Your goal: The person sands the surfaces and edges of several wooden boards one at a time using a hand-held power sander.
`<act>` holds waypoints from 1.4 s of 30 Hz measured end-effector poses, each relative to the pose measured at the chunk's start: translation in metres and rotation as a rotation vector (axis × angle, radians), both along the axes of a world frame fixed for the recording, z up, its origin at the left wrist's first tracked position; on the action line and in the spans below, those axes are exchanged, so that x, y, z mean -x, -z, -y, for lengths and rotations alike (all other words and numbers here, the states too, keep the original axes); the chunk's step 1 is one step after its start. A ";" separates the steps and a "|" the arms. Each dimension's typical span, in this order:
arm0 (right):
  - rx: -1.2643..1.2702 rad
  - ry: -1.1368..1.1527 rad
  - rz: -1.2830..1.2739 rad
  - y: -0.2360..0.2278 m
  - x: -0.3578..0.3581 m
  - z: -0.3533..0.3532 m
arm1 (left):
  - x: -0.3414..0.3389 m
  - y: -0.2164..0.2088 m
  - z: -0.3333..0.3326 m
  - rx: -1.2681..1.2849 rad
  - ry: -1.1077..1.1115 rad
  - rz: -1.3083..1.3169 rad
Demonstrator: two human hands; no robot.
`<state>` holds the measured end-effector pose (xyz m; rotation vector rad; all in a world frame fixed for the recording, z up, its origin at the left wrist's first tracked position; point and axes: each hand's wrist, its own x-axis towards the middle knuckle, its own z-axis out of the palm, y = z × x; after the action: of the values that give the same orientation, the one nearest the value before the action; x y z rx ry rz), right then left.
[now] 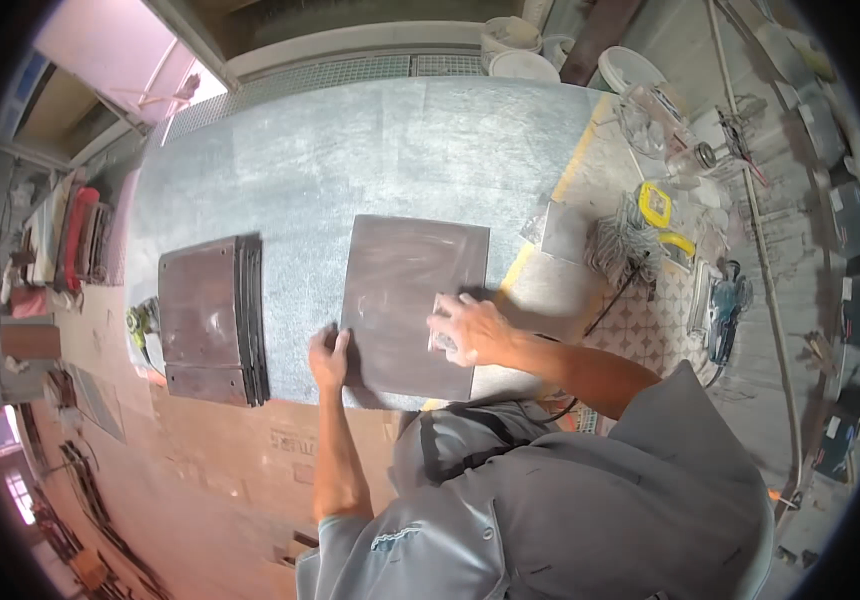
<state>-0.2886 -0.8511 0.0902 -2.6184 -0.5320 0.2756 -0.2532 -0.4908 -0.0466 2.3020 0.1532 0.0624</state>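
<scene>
A dark brown flat panel (405, 290), streaked with pale smears, lies on the worktable in front of me. My left hand (329, 357) is at its left edge, fingers curled against it with the thumb up. On the panel's right side, my right hand (472, 330) presses down, its fingers bent around a small whitish pad (441, 338) mostly hidden under them. To the left stands a stack of similar brown panels (202, 310) with small holes near the corners.
The worktable (350, 140) has a mottled grey-blue top with a yellow strip on the right. Beyond the strip lie a thin grey plate (564, 232), a grey rag (625, 245), a yellow-handled tool (655, 204) and a blue power tool (725, 310). White buckets (523, 67) stand behind.
</scene>
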 end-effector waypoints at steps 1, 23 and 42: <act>0.007 0.020 -0.023 0.000 -0.004 0.007 | -0.021 0.001 0.018 0.127 -0.007 -0.087; -0.500 0.968 0.271 -0.159 0.204 0.151 | -0.053 -0.148 0.048 0.877 0.071 0.347; -0.034 -0.414 0.268 -0.350 -0.027 -0.109 | -0.024 -0.247 0.022 0.833 0.238 0.311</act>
<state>-0.2613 -0.7417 0.4404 -2.5051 -1.1618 0.0386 -0.2294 -0.5125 0.2005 1.4421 -0.2223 0.1933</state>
